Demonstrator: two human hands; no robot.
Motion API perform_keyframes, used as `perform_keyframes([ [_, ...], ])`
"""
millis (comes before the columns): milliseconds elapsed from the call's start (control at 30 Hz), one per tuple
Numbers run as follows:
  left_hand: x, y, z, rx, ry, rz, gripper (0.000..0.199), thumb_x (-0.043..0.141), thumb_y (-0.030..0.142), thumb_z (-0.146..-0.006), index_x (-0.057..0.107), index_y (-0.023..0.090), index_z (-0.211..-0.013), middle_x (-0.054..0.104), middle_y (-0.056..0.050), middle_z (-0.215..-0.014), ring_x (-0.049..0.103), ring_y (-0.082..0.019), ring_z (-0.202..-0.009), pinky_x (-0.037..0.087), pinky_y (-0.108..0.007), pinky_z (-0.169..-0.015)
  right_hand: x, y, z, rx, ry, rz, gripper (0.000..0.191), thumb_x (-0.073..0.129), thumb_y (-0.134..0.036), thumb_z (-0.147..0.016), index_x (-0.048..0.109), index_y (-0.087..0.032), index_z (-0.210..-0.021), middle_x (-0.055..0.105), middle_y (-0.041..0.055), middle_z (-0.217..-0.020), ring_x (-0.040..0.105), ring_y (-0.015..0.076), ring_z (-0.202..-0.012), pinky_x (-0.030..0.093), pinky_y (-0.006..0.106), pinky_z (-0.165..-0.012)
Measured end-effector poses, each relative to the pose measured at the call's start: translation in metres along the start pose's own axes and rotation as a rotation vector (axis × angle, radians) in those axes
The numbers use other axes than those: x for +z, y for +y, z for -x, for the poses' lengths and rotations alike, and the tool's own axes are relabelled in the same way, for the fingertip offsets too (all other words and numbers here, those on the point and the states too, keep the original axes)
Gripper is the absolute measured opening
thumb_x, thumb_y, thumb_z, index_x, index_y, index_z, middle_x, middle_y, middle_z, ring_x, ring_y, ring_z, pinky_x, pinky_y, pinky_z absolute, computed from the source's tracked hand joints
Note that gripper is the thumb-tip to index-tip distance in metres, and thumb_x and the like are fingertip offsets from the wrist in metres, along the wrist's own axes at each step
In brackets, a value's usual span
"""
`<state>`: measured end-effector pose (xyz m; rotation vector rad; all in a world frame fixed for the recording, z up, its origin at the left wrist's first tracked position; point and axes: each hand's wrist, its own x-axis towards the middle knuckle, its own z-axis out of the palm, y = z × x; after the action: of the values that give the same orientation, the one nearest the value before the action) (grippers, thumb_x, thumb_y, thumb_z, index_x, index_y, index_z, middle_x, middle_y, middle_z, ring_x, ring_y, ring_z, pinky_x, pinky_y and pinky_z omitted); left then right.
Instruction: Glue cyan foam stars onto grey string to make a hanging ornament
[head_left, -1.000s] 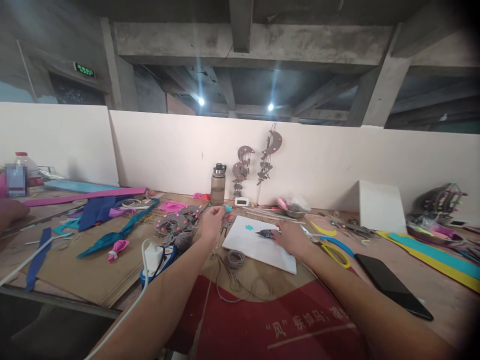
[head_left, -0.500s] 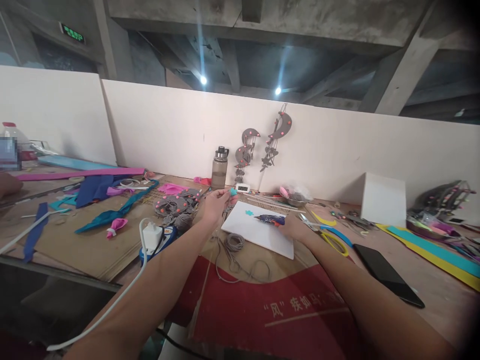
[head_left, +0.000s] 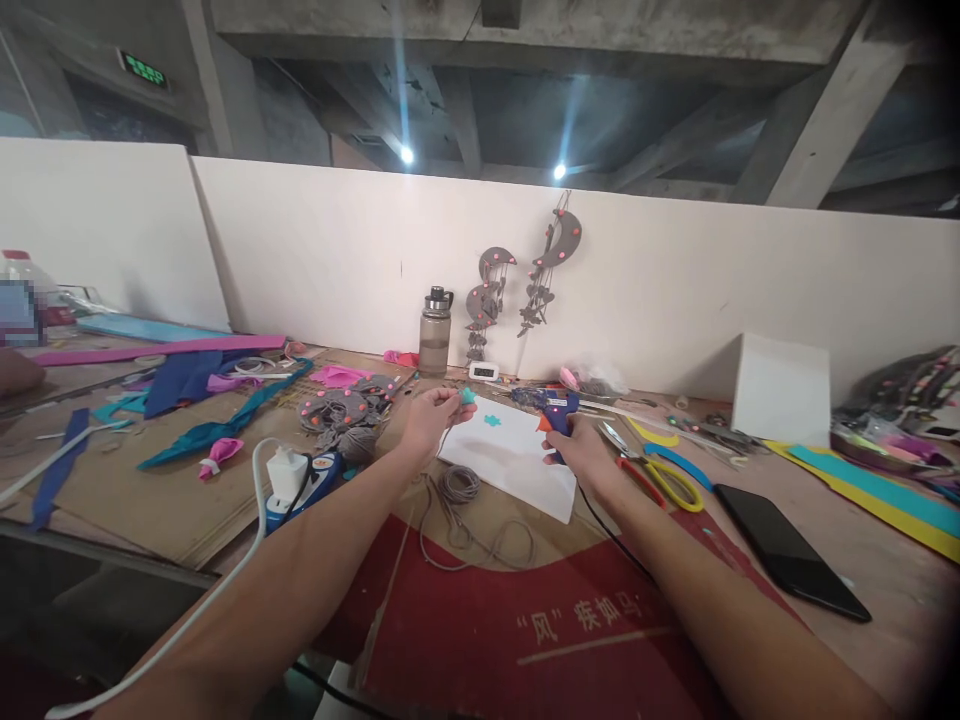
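Observation:
A small teal piece [head_left: 468, 396] is pinched between the fingertips of my left hand [head_left: 431, 420], just beyond the left edge of a white board [head_left: 525, 465]. My right hand [head_left: 577, 445] is wrapped round the handle of a blue glue gun [head_left: 559, 408] with an orange trigger, its nozzle pointing left over the board's far edge. On the board lies a flat teal flower-shaped cutout [head_left: 493, 421]. Coiled grey cord [head_left: 459, 486] rests in front of the board, on brown and red cardboard.
Yellow-handled scissors [head_left: 673, 487] and a black phone [head_left: 787, 550] lie on the right. A bottle [head_left: 435, 335] stands by the white partition. At left are a power strip [head_left: 300, 490], grey cord with pink dots [head_left: 341, 410] and coloured felt strips.
My right hand has raised and turned the glue gun, which now sits more upright near the board's far edge. My left hand still holds the teal piece, and the view has shifted slightly.

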<state>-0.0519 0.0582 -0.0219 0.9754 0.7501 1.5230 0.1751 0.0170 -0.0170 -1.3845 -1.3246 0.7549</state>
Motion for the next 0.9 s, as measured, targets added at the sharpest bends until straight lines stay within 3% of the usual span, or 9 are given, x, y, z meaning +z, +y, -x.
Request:
perform_keyframes([
  [133,-0.001,-0.012,0.004,-0.061,-0.003,-0.069,0.012,0.068,0.013,-0.076,0.056,0.01,-0.078,0.069,-0.008,-0.072,0.069,-0.016,-0.065,0.056,-0.032,-0.073,0.006,-0.004,0.008,-0.009,-0.059,-0.174,0.023,0.053,-0.012,-0.067,0.046,-0.019,-0.088,0.062,0.0012,-0.08,0.056,0.0092,-0.051,0.047,0.023,-0.044],
  [267,0.0,-0.015,0.006,-0.089,0.005,-0.086,0.012,0.068,0.013,-0.077,0.056,0.01,-0.08,0.069,-0.008,-0.073,0.068,-0.014,-0.063,0.056,-0.03,-0.071,0.01,0.0,0.011,-0.035,-0.124,-0.076,0.023,0.054,-0.014,-0.069,0.049,-0.018,-0.091,0.061,-0.0032,-0.063,0.054,0.0091,-0.046,0.045,0.022,-0.046],
  [400,-0.002,-0.013,0.001,-0.073,0.006,-0.026,0.014,0.069,0.013,-0.076,0.056,0.01,-0.079,0.068,-0.008,-0.072,0.068,-0.014,-0.064,0.056,-0.029,-0.07,0.016,0.013,0.012,-0.003,-0.141,-0.06,0.029,0.059,-0.016,-0.068,0.051,-0.02,-0.096,0.066,-0.0014,-0.068,0.063,0.0126,-0.059,0.051,0.023,-0.054],
  [533,-0.004,-0.017,0.002,-0.094,0.04,0.016,0.016,0.071,0.015,-0.074,0.056,0.011,-0.075,0.067,-0.007,-0.068,0.067,-0.014,-0.063,0.055,-0.027,-0.067,0.019,0.018,0.015,0.095,-0.124,-0.071,0.022,0.062,-0.014,-0.066,0.053,-0.021,-0.086,0.067,0.0001,-0.069,0.066,0.0151,-0.066,0.055,0.025,-0.059],
  [700,-0.001,-0.025,0.009,-0.211,0.108,-0.063,0.013,0.066,0.01,-0.078,0.053,0.011,-0.075,0.067,-0.009,-0.065,0.067,-0.014,-0.06,0.054,-0.024,-0.061,0.018,0.011,0.016,0.29,-0.116,-0.254,0.017,0.058,-0.008,-0.069,0.052,-0.019,-0.08,0.068,0.0032,-0.072,0.067,0.0143,-0.068,0.058,0.025,-0.067],
  [900,0.005,-0.026,0.014,-0.291,0.122,-0.113,0.014,0.065,0.005,-0.076,0.052,0.011,-0.073,0.064,-0.009,-0.058,0.066,-0.017,-0.054,0.055,-0.029,-0.059,0.013,0.015,0.008,0.356,-0.132,-0.245,0.021,0.057,-0.003,-0.066,0.051,-0.016,-0.082,0.067,0.0041,-0.068,0.067,0.0139,-0.065,0.058,0.025,-0.066],
])
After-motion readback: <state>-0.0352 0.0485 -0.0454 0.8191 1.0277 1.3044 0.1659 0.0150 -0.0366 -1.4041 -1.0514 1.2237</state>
